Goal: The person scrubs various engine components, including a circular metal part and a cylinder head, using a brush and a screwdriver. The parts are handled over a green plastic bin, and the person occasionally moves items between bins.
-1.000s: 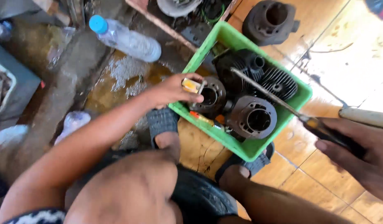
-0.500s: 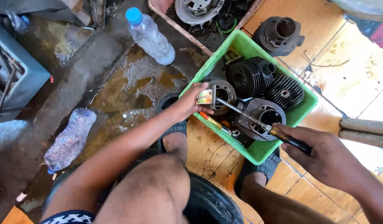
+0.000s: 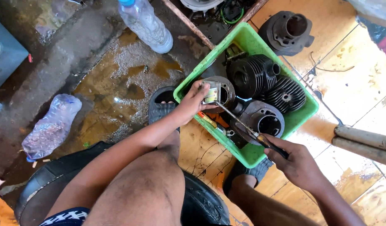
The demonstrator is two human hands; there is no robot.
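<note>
I see a clear plastic bottle point(image 3: 145, 26) lying on the wet concrete floor point(image 3: 117, 90), a crumpled bottle point(image 3: 51, 127) further left, and a lone dark engine cylinder point(image 3: 287, 31) on the wooden boards.

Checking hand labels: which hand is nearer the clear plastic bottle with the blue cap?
Left. The left hand is at the green crate's near-left edge, holding a small metal part, below the bottle. The right hand grips a screwdriver at the crate's far corner.
</note>
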